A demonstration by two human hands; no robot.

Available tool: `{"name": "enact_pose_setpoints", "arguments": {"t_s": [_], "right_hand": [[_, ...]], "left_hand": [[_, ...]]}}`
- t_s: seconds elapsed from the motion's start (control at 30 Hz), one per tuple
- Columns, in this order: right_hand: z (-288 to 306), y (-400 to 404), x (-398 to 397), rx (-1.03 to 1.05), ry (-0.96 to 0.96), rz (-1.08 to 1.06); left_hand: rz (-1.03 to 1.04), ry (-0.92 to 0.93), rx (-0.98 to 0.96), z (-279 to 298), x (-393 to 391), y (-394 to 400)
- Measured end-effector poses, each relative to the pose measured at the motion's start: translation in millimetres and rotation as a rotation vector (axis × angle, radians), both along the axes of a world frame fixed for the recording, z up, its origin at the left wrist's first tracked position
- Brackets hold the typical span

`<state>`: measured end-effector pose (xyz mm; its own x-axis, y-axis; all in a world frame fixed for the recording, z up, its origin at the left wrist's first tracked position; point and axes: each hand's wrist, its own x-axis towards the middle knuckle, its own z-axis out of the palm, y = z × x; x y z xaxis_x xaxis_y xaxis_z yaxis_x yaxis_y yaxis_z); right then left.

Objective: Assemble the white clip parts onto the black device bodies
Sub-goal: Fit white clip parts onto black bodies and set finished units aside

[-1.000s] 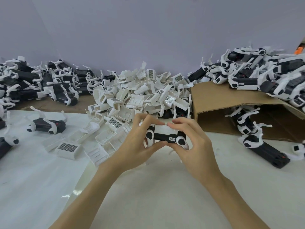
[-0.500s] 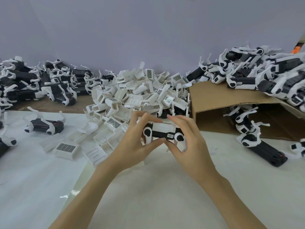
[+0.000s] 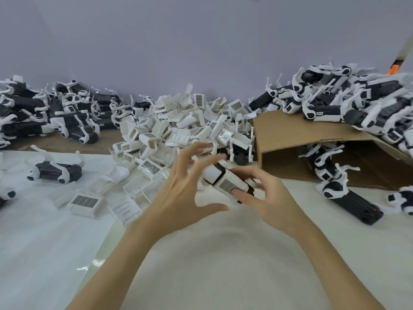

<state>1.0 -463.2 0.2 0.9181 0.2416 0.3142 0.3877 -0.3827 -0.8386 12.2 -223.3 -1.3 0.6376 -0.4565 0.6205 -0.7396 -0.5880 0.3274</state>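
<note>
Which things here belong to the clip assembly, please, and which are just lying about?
Job:
- device held in the right hand
- left hand, fingers spread
- white clip pile
- device piles, left and right

Lying about:
- cardboard box
- orange object

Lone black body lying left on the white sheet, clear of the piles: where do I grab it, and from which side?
Take the lone black body across its dark middle section, coming straight down from above. It lies flat and lengthwise on the white sheet, with thin white arms sticking out at both ends; these look like poor holds, so probably pinch front to back.
</note>
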Motion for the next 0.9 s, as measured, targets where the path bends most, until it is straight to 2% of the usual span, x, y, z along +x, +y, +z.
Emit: {"name": "enact_pose_setpoints", "arguments": {"t_s": [0.1, 0.23, 0.33, 0.5, 0.7, 0.9], "right_hand": [[-6.2, 18.7, -3.8, -0.152, -0.323, -0.12], [-12.2, 26.4, -4.4, -0.227, -0.493, -0.159], [-13.7, 27.0, -4.8, -0.212, -0.503, -0.173], [-14.3, 23.7, -3.0, -0.263, -0.414, -0.15], [-11.8, 23.3, -4.6, -0.294, -0.422, -0.171], [-5.7, 23.7, -7.4, -0.29, -0.399, -0.158]], "left_hand": [[0.04, 0.296, -0.211, -3.1, 1.5, 0.0], [0.054, 0.34, -0.207, -3.1, 5.4, 5.9], [0.035, 0.301, -0.174, -1.6, 4.0, 5.9], [0.032, 0.335, -0.203, -1.7, 3.0, 3.0], [-0.016, 0.375, -0.231, 0.3, -0.5, 0.3], [-0.028, 0.313, -0.254, 5.1, -2.7, 0.6]]}}
